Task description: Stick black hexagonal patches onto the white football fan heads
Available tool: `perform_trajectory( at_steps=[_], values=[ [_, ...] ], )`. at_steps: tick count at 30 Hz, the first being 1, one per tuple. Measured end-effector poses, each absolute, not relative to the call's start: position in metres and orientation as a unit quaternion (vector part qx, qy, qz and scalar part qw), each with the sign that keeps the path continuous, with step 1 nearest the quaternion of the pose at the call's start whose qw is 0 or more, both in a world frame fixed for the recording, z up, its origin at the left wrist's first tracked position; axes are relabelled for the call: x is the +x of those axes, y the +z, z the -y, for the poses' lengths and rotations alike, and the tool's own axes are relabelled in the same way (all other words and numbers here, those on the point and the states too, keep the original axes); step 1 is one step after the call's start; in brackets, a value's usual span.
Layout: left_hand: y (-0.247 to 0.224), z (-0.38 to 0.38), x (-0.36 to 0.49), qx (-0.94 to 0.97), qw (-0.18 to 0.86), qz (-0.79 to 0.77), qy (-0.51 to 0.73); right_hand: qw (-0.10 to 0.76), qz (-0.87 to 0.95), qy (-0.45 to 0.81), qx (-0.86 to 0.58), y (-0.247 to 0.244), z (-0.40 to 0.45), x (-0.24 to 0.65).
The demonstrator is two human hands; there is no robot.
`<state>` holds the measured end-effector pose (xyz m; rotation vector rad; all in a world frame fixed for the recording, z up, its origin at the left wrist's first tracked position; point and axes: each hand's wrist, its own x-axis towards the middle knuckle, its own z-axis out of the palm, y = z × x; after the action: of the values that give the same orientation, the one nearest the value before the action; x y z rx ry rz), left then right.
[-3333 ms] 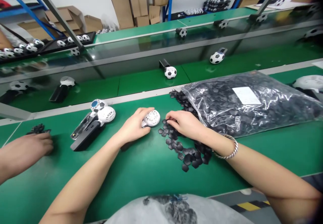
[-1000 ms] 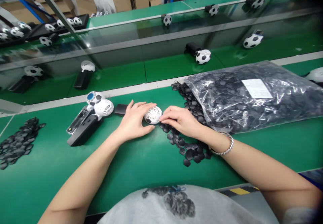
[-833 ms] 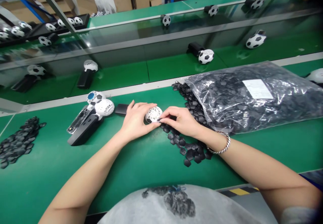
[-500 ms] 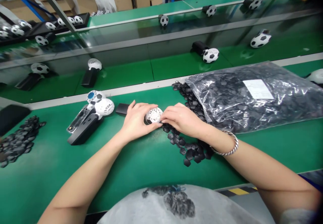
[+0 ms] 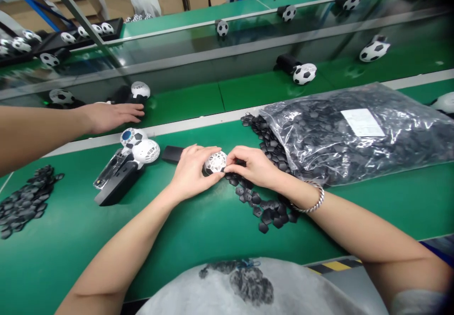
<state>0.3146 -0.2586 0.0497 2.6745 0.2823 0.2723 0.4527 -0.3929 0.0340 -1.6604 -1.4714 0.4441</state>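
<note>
My left hand (image 5: 193,170) is wrapped round a white football-shaped head (image 5: 215,162) with a black handle (image 5: 172,154) sticking out to the left. At the ball's right side, the fingertips of my right hand (image 5: 248,166) are pinched together against it; whatever small piece may be between them is hidden. Loose black pentagon pieces (image 5: 264,211) lie beside and below my right wrist. Left of my hands rest similar football-headed units, one with a white lattice ball (image 5: 146,151) and a black handle, another with a blue disc (image 5: 128,135) in its ball.
A clear plastic bag (image 5: 354,140) of black pieces lies at right. Another pile of black pieces (image 5: 26,201) is at far left. Beyond the table edge runs a green conveyor (image 5: 248,88) bearing football units (image 5: 304,74). A co-worker's hand (image 5: 113,115) reaches over it from the left.
A co-worker's arm has come in from the left, its hand by a unit on the conveyor. Units on the near belt have shifted right. My hands stay at the ball, nearly unmoved.
</note>
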Motion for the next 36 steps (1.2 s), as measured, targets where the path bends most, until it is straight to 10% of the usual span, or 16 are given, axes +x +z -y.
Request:
perform_trajectory(
  at_steps=[6,16,36],
  values=[
    [0.048,0.259,0.313,0.967,0.216,-0.089,0.105,0.421,0.538,0.227,-0.694,0.032,0.394,0.454],
    [0.058,0.252,0.310,0.976,0.214,-0.030,0.015,0.166,0.592,0.208,-0.761,0.045,0.405,0.465],
    [0.040,0.249,0.313,0.953,0.291,0.012,0.079,0.299,0.633,0.182,-0.690,0.042,0.408,0.472]
  ],
)
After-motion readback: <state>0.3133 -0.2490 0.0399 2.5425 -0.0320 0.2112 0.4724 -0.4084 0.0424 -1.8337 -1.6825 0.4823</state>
